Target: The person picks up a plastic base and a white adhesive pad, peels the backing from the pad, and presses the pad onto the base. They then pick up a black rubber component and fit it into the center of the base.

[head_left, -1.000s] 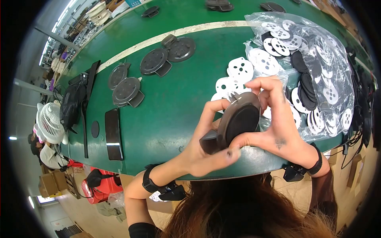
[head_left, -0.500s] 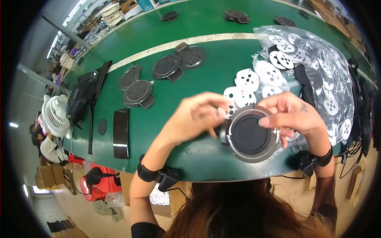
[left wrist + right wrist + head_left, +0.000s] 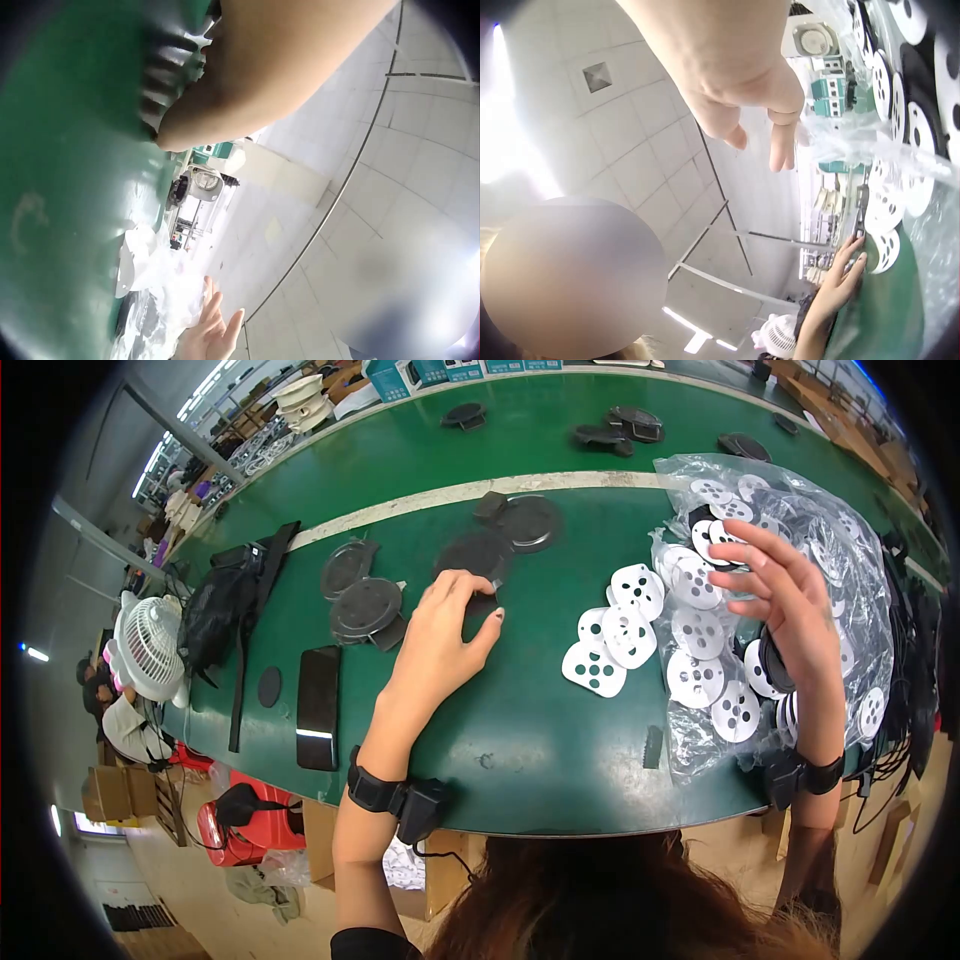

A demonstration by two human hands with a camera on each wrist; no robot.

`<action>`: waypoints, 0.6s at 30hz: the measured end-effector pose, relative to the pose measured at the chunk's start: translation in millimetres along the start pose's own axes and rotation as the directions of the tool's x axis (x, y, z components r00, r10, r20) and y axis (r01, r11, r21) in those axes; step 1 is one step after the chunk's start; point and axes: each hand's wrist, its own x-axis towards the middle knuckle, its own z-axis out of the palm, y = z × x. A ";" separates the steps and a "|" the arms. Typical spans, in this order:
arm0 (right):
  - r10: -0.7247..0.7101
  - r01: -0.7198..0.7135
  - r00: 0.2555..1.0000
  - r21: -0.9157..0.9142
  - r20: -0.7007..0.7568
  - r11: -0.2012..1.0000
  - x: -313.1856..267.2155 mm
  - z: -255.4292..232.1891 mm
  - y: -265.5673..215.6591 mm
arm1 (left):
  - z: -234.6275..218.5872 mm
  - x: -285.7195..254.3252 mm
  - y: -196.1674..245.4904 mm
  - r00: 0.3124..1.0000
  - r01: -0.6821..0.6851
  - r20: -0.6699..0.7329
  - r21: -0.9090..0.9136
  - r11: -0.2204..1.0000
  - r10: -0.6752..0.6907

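Observation:
On the green table my left hand [image 3: 437, 635] reaches to a dark round part with a bracket [image 3: 475, 555], fingertips right at its near edge and thumb spread apart. A second such part [image 3: 528, 523] lies just behind it. Two more dark round parts [image 3: 367, 607] sit to the left. My right hand [image 3: 785, 600] is raised over a clear plastic bag [image 3: 850, 530] of white and black discs, its fingers loosely extended around nothing. White discs with holes [image 3: 630, 635] lie in a small pile between my hands. In the right wrist view my right hand [image 3: 750, 82] hangs with relaxed fingers.
A phone [image 3: 318, 710], a small black disc [image 3: 269, 687] and a black bag [image 3: 212, 615] lie at the left, near a white fan [image 3: 150, 645]. Beyond the pale strip [image 3: 440, 495] lie several dark round parts [image 3: 637, 425]. Cables [image 3: 905, 640] run along the right edge.
The dark round part left my hands; another part now shows beyond the pale strip. My left hand moved left to the parts on the table, and my right hand rose rightward over the bag.

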 end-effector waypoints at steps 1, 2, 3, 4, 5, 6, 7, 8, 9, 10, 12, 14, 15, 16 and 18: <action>-0.014 0.011 1.000 -0.162 -0.016 0.987 3.5 -14.2 1.1 | -2.2 1.1 4.7 0.994 0.108 0.048 -0.170 0.979 -0.101; -0.031 0.020 0.999 -0.319 -0.028 0.948 6.2 -23.3 2.0 | -2.4 1.6 7.8 0.975 0.219 0.111 -0.329 0.919 -0.192; -0.107 0.056 0.990 -0.451 -0.089 0.891 7.8 -25.6 4.8 | -0.9 1.4 9.9 0.975 0.220 0.114 -0.330 0.918 -0.193; -0.104 0.053 0.990 -0.452 -0.090 0.890 9.9 -32.8 9.9 | 1.0 0.9 12.5 0.987 0.137 -0.061 -0.161 0.977 -0.149; -0.184 0.132 0.983 -0.697 0.001 0.705 11.7 -44.4 16.9 | 3.0 0.1 14.8 0.972 0.077 -0.223 0.024 0.997 -0.070; -0.231 0.205 0.967 -0.870 0.109 0.448 12.4 -53.2 23.5 | 5.4 -2.1 15.2 0.973 0.073 -0.220 0.020 0.997 -0.067; -0.123 0.164 0.985 -0.905 0.125 0.392 12.0 -57.5 29.2 | 7.8 -5.3 13.8 0.973 0.186 -0.147 0.059 0.981 -0.176; -0.021 0.129 0.991 -0.915 0.131 0.383 9.6 -58.7 33.2 | 8.7 -7.4 12.5 0.956 0.290 -0.076 0.107 0.951 -0.283; -0.105 0.221 0.975 -0.923 0.197 0.315 9.0 -61.0 43.9 | 7.1 -8.1 10.7 0.959 0.283 -0.027 0.061 0.957 -0.282; -0.181 0.306 0.946 -0.922 0.267 0.236 8.0 -61.5 49.4 | 6.6 -7.7 10.4 0.962 0.273 -0.020 0.055 0.960 -0.272; -0.112 0.261 0.965 -0.921 0.239 0.288 10.4 -61.2 44.7 | 7.5 -7.5 11.1 0.953 0.302 0.061 -0.117 0.946 -0.297; 0.037 0.220 0.964 -0.873 0.262 0.436 13.9 -58.2 40.3 | 8.8 -6.7 13.3 0.973 0.231 0.040 -0.123 0.965 -0.228; 0.096 0.131 0.971 -0.824 0.218 0.552 13.5 -53.0 37.7 | 6.3 -4.5 16.5 0.955 0.296 0.078 -0.327 0.898 -0.287; 0.096 0.127 0.972 -0.826 0.213 0.550 13.6 -48.6 39.2 | 4.7 -3.2 18.5 0.933 0.353 0.128 -0.510 0.784 -0.337; -0.134 0.214 0.977 -0.797 0.166 0.565 14.1 -39.4 52.1 | 5.2 -3.2 21.5 0.957 0.281 0.111 -0.591 0.756 -0.269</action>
